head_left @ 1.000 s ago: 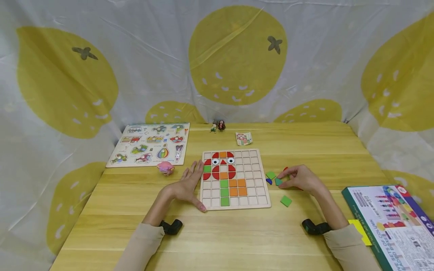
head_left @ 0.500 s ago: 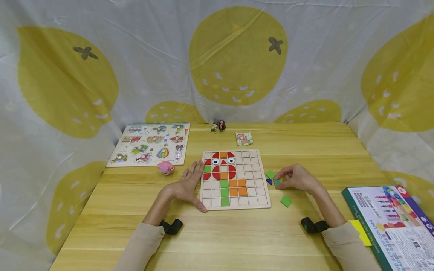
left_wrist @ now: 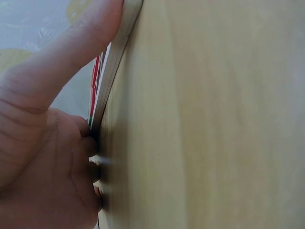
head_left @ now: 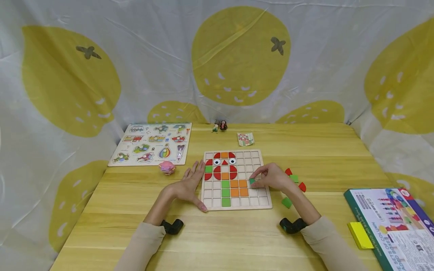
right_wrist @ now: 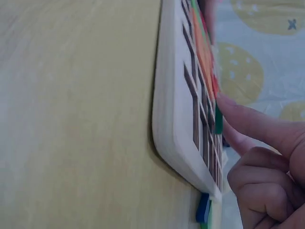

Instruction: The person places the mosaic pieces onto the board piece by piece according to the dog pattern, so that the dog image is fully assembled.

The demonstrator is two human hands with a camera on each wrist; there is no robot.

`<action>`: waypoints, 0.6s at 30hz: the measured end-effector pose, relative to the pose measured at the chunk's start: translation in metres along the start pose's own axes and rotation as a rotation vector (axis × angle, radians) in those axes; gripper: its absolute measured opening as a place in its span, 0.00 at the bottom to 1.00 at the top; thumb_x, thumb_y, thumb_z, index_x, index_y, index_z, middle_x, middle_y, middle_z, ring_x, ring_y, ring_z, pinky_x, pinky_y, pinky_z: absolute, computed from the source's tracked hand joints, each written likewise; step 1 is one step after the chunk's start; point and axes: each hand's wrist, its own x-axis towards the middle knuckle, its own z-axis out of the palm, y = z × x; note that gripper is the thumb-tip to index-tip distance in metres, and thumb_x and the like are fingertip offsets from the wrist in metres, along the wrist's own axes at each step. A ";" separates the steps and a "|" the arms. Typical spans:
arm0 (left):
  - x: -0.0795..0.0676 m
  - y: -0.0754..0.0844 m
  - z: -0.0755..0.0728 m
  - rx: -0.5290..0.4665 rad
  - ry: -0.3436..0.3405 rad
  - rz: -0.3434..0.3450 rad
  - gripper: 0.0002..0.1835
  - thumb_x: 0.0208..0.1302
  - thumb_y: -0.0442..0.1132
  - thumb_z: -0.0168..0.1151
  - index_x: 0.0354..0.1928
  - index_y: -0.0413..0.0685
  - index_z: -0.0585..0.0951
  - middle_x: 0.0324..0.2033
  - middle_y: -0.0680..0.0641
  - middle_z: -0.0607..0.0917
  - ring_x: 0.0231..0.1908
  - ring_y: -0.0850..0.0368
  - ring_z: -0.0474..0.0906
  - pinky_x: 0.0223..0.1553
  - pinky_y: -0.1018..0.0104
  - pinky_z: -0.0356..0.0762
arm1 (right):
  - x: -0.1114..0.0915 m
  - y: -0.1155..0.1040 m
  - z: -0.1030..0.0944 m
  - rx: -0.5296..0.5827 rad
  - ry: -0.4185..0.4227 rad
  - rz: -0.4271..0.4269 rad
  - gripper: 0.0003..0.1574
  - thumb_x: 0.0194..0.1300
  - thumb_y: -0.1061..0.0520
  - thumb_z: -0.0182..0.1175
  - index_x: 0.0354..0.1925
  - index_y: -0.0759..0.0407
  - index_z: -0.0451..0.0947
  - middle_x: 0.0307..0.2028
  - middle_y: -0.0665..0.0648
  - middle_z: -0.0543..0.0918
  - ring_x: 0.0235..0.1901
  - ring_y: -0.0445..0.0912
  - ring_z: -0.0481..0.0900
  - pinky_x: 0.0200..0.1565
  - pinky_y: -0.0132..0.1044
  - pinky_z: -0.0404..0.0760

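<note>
My right hand (head_left: 277, 177) pinches a small dark green tile (head_left: 252, 181) between thumb and finger, close over the wooden grid board (head_left: 245, 164). It sits just right of the orange square tiles (head_left: 239, 188). In the right wrist view the green tile (right_wrist: 218, 119) stands edge-on at the thumb tip, and the other fingers are curled in. Spread along the board's left edge, my left hand (head_left: 184, 189) touches it with fingers and thumb. Red pieces, two eye tiles (head_left: 232, 161) and a column of light green squares (head_left: 225, 192) fill other cells.
Right of the board lie loose red pieces (head_left: 302, 186) and green tiles (head_left: 286, 202); a blue piece (right_wrist: 203, 207) shows by the board's corner. Around stand a picture card (head_left: 245, 139), small figurines (head_left: 222, 125), a pink toy (head_left: 167, 168), a vehicle puzzle (head_left: 150, 145) and a box (head_left: 390, 222).
My right hand has picked up the dark green tile from among the loose pieces and carried it left over the board. The left hand has stayed at the board's edge.
</note>
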 end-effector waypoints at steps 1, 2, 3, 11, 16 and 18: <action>0.000 0.000 0.000 -0.001 -0.001 0.000 0.84 0.29 0.68 0.77 0.74 0.47 0.26 0.75 0.46 0.23 0.75 0.47 0.17 0.75 0.45 0.25 | 0.001 -0.001 0.002 -0.001 0.008 0.005 0.14 0.47 0.55 0.76 0.35 0.57 0.87 0.14 0.48 0.59 0.18 0.43 0.57 0.21 0.30 0.53; 0.000 0.000 0.000 -0.001 -0.002 0.000 0.84 0.29 0.68 0.77 0.74 0.47 0.26 0.75 0.46 0.23 0.75 0.47 0.17 0.75 0.45 0.25 | 0.002 -0.001 0.003 -0.005 0.014 0.011 0.14 0.46 0.56 0.76 0.35 0.56 0.87 0.14 0.48 0.59 0.18 0.44 0.57 0.21 0.31 0.53; 0.000 0.000 0.000 -0.001 -0.002 0.000 0.83 0.29 0.68 0.77 0.74 0.47 0.26 0.75 0.46 0.23 0.75 0.47 0.17 0.75 0.45 0.25 | 0.003 -0.001 0.004 -0.007 0.020 0.017 0.14 0.46 0.56 0.77 0.34 0.56 0.87 0.15 0.48 0.58 0.18 0.44 0.57 0.21 0.30 0.53; -0.001 0.003 0.000 -0.009 0.006 0.012 0.84 0.30 0.65 0.79 0.74 0.45 0.25 0.75 0.44 0.23 0.75 0.46 0.17 0.75 0.45 0.25 | 0.001 0.003 0.003 -0.019 0.028 -0.009 0.11 0.44 0.58 0.77 0.30 0.58 0.88 0.20 0.49 0.76 0.20 0.42 0.60 0.21 0.28 0.56; -0.002 0.003 0.000 -0.008 0.007 0.012 0.83 0.30 0.65 0.79 0.74 0.45 0.26 0.75 0.44 0.23 0.75 0.45 0.18 0.75 0.45 0.25 | 0.001 0.004 0.000 -0.064 -0.014 -0.057 0.12 0.45 0.57 0.77 0.32 0.57 0.88 0.20 0.50 0.76 0.20 0.42 0.61 0.21 0.27 0.57; -0.002 0.003 0.001 -0.011 0.009 0.012 0.83 0.30 0.65 0.79 0.74 0.45 0.26 0.75 0.44 0.24 0.75 0.45 0.18 0.75 0.44 0.25 | 0.000 0.005 -0.006 -0.095 -0.048 -0.091 0.13 0.48 0.56 0.75 0.36 0.56 0.88 0.17 0.49 0.71 0.19 0.41 0.59 0.21 0.27 0.56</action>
